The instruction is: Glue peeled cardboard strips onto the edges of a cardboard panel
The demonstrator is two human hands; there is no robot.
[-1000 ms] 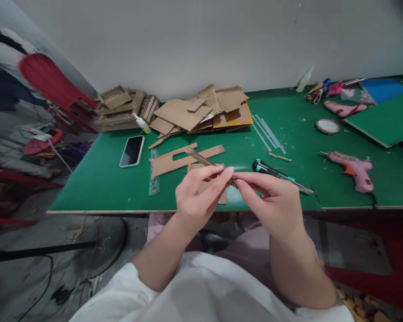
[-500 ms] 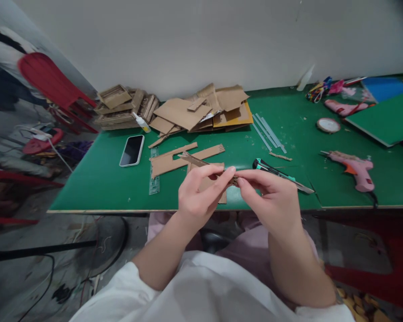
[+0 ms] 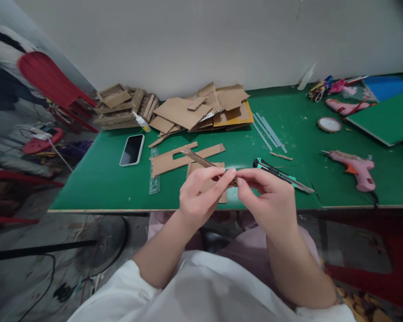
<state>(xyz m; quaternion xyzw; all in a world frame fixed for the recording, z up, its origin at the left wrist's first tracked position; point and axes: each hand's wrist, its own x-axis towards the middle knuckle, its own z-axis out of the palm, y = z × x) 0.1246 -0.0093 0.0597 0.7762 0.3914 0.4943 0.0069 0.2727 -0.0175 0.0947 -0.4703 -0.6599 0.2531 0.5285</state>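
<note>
Between my two hands is a narrow cardboard strip, raised above the table's front part. My left hand is closed on it, thumb and fingers pinching near its right end. The fingertips of my right hand pinch that same end, which is mostly hidden by the fingers. Below the hands lies a flat cardboard piece. Left of it, a cut cardboard piece with long arms rests over a clear ruler. A box cutter with its blade out lies just beyond my right hand.
Cardboard scraps and stacked cardboard trays stand along the wall, with a glue bottle and a phone nearby. Glue sticks, a tape roll and a pink glue gun lie to the right.
Both hands keep their pinch on the cardboard strip. My right hand has shifted very slightly left, and the strip's far end has tilted a little. Things on the table stay put.
</note>
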